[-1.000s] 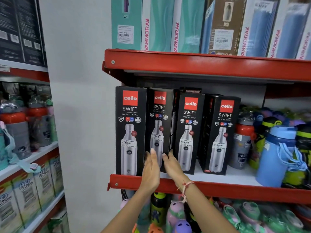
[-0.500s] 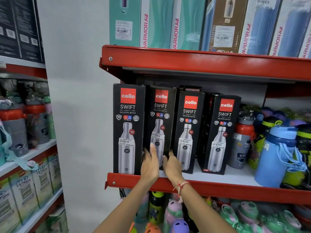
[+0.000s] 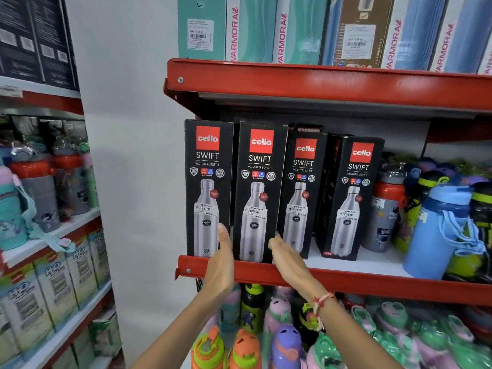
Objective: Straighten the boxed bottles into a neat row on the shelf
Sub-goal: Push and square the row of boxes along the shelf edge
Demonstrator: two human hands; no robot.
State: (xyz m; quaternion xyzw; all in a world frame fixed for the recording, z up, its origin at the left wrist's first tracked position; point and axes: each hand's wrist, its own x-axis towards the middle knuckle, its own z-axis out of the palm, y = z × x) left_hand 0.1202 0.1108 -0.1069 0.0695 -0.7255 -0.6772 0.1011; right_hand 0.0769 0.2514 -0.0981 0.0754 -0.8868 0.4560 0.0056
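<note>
Red shelf [image 3: 346,282] is carrying four boxed bottles: left hand [image 3: 221,265] and right hand [image 3: 288,259], both flat and open, are bracketing the second box [image 3: 259,193] at its base, gripping nothing; best squaring it flush with the first box [image 3: 207,187], then third box [image 3: 302,193] and fourth box [image 3: 351,198], sitting further back.
</note>
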